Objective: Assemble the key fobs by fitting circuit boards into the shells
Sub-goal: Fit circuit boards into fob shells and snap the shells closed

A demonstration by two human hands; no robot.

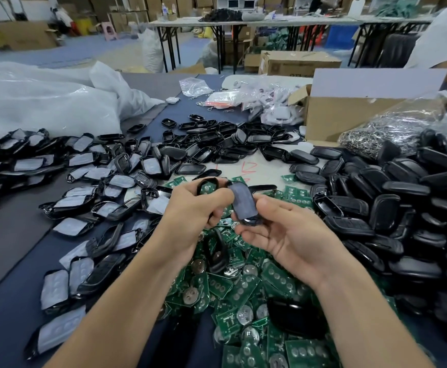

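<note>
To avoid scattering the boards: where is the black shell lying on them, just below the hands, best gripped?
Probably across its two long sides, coming from above. The shell lies on top of the boards with its long axis pointing away from the person, and nothing seems to lie on it.

Shell heaps point(403, 208) crowd both sides, circuit boards point(243, 290) the middle; pale sheet point(266, 166) beyond lies bare.
</note>
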